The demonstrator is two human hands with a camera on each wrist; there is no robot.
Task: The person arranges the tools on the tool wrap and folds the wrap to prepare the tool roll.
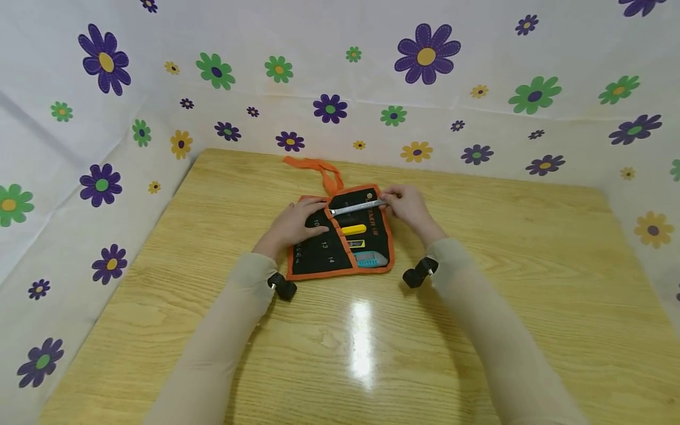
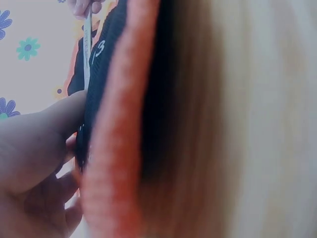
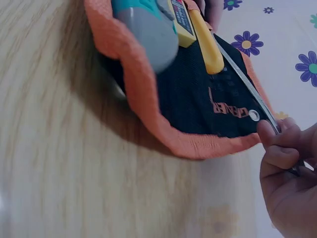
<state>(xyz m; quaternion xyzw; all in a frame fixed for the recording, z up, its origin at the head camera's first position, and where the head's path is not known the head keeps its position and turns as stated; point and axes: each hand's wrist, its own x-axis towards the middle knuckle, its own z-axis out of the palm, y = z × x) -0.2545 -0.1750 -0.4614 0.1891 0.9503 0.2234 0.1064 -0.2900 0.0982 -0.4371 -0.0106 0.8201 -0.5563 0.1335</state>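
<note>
A black tool roll (image 1: pixel 313 262) with orange edging lies opened out on the table. My left hand (image 1: pixel 287 227) grips its far left part, thumb on the numbered pocket face and fingers toward the far edge. My right hand (image 1: pixel 411 208) pinches one end of a silver wrench (image 1: pixel 357 207) between thumb and fingers. The wrench's other end is at the mouth of the far pocket, beside my left fingertips. In the right wrist view, a yellow handle (image 3: pixel 210 54), a small yellow labelled case (image 3: pixel 183 25) and a teal and grey utility knife (image 3: pixel 153 34) stick out of neighbouring pockets.
An orange tie strap (image 1: pixel 326 171) trails from the roll's far edge onto the wooden table (image 1: pixel 520 265). White cloth (image 1: pixel 361 82) with printed flowers hangs behind and along the left side. Black wrist cameras sit at both cuffs.
</note>
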